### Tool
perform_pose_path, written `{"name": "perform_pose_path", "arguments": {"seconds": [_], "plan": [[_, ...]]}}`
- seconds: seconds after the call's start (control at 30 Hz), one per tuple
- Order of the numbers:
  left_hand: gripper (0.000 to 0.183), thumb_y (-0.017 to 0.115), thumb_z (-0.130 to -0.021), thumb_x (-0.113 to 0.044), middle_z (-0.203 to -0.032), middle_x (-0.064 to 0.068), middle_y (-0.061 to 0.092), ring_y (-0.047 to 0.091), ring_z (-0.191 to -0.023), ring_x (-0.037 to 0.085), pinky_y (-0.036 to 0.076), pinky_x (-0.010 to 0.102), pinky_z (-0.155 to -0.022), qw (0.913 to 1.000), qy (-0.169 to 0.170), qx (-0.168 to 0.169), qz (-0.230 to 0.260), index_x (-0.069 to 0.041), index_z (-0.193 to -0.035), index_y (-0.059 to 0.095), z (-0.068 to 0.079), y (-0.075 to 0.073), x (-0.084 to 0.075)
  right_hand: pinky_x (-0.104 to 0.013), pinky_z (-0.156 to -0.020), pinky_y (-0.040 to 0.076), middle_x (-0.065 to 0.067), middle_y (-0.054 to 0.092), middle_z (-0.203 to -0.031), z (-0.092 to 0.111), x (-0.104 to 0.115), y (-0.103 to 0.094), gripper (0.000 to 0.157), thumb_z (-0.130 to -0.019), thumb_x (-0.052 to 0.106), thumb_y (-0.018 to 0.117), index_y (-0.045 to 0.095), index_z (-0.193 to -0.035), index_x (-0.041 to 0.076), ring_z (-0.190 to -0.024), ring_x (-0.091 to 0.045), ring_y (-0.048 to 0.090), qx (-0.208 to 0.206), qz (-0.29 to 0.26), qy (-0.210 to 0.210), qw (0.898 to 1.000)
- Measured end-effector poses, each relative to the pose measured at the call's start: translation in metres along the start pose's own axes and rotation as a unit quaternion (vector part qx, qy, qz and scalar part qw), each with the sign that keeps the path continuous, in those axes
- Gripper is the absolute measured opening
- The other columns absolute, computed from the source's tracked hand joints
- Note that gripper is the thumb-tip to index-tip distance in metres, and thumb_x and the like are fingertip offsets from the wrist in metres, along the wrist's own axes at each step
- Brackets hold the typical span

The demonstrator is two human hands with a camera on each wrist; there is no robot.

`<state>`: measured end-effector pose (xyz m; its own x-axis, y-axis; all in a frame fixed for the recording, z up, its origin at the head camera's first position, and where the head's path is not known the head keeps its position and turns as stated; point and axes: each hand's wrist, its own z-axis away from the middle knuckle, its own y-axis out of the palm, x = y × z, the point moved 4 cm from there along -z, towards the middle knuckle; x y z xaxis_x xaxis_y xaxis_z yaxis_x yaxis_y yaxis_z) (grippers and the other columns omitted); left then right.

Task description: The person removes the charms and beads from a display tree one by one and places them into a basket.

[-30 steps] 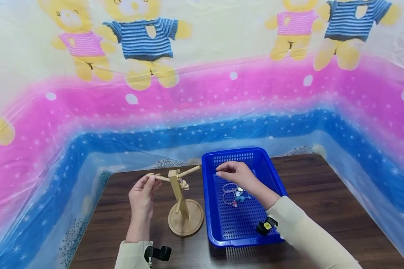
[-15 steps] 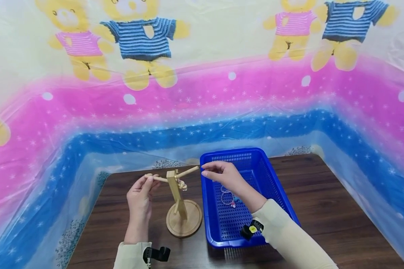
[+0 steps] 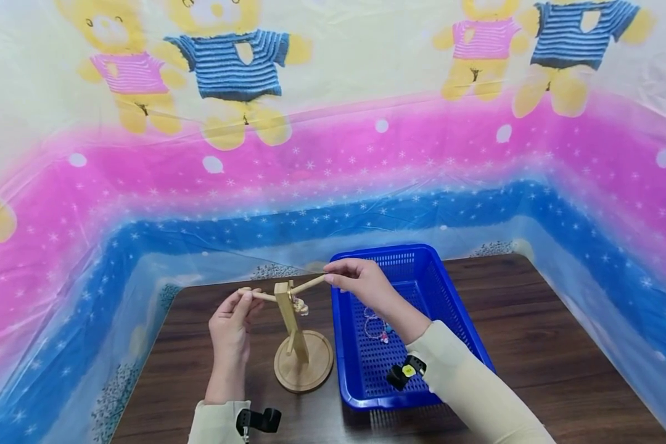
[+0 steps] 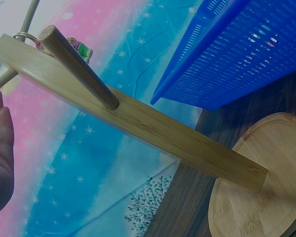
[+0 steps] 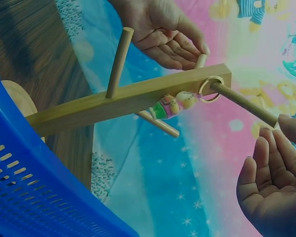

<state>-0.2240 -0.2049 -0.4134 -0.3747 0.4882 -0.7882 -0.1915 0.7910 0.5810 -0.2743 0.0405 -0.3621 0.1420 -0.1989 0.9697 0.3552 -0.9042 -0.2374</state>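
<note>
A wooden peg stand (image 3: pixel 291 317) with a round base stands on the table, its post leaning slightly in the head view. My left hand (image 3: pixel 230 320) pinches the end of its upper left peg between thumb and fingers. On the other side, thumb and forefinger of my right hand (image 3: pixel 366 287) pinch the tip of the upper right peg (image 5: pixel 246 105). A keychain (image 5: pixel 175 102) with a small green, pink and cream figure hangs by its gold ring on that right peg, close to the post. Lower pegs, such as one (image 4: pixel 81 69) in the left wrist view, carry nothing.
A blue perforated basket (image 3: pixel 337 345) stands right of the stand, under my right forearm. Beaded trinkets (image 3: pixel 374 327) lie inside it, partly hidden by the arm. A printed bear curtain (image 3: pixel 333 154) surrounds the dark wooden table (image 3: pixel 544 345).
My right hand has moved left from above the basket to the tip of the right peg and now pinches it. The left hand stays on its peg.
</note>
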Motion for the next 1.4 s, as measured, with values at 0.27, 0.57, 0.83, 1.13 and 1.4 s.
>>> {"name": "perform_pose_path", "arguments": {"seconds": [0.27, 0.57, 0.83, 1.13, 1.4], "plan": [[0.023, 0.062, -0.099, 0.004, -0.084, -0.001, 0.081, 0.077, -0.078, 0.005, 0.065, 0.017, -0.074, 0.9997, -0.018, -0.004, -0.014, -0.01, -0.088, 0.075, 0.0, 0.0, -0.002, -0.024, -0.076, 0.058, -0.006, 0.072, -0.097, -0.003, 0.001, 0.002, 0.024, -0.1, 0.014, 0.067, 0.072, -0.118, 0.0, -0.082, -0.008, 0.062, 0.007, -0.009, -0.015, 1.0], [0.024, 0.061, -0.098, 0.007, -0.083, 0.001, 0.08, 0.078, -0.077, 0.007, 0.065, 0.018, -0.073, 0.9988, -0.043, -0.014, 0.017, -0.009, -0.088, 0.076, -0.002, -0.001, -0.002, -0.024, -0.078, 0.06, 0.003, 0.071, -0.092, -0.003, -0.003, 0.003, 0.022, -0.101, 0.014, 0.066, 0.071, -0.114, -0.002, -0.082, -0.007, 0.063, 0.014, -0.021, -0.031, 0.999], [0.025, 0.059, -0.1, 0.003, -0.082, 0.0, 0.08, 0.077, -0.076, 0.005, 0.065, 0.017, -0.076, 0.997, -0.074, -0.019, 0.01, -0.01, -0.088, 0.075, -0.005, 0.0, 0.0, -0.023, -0.075, 0.059, 0.009, 0.067, -0.085, 0.0, -0.005, 0.004, 0.019, -0.1, 0.011, 0.066, 0.07, -0.112, -0.004, -0.079, -0.008, 0.063, 0.029, -0.036, -0.042, 0.998], [0.027, 0.057, -0.102, 0.001, -0.081, -0.002, 0.08, 0.076, -0.076, 0.004, 0.065, 0.018, -0.078, 0.9955, -0.094, -0.01, 0.001, -0.012, -0.086, 0.074, -0.011, 0.004, -0.002, -0.022, -0.07, 0.055, 0.007, 0.066, -0.083, 0.006, -0.002, 0.008, 0.017, -0.099, 0.008, 0.066, 0.07, -0.109, -0.006, -0.075, -0.008, 0.061, 0.062, -0.035, -0.064, 0.995], [0.031, 0.054, -0.103, 0.001, -0.079, -0.004, 0.078, 0.074, -0.073, 0.004, 0.065, 0.017, -0.078, 0.9921, -0.124, -0.006, -0.014, -0.014, -0.083, 0.073, -0.019, 0.008, -0.002, -0.019, -0.067, 0.05, 0.012, 0.065, -0.082, 0.013, 0.0, 0.016, 0.018, -0.098, 0.005, 0.066, 0.067, -0.108, -0.01, -0.073, -0.006, 0.057, 0.078, -0.048, -0.073, 0.993]]}}
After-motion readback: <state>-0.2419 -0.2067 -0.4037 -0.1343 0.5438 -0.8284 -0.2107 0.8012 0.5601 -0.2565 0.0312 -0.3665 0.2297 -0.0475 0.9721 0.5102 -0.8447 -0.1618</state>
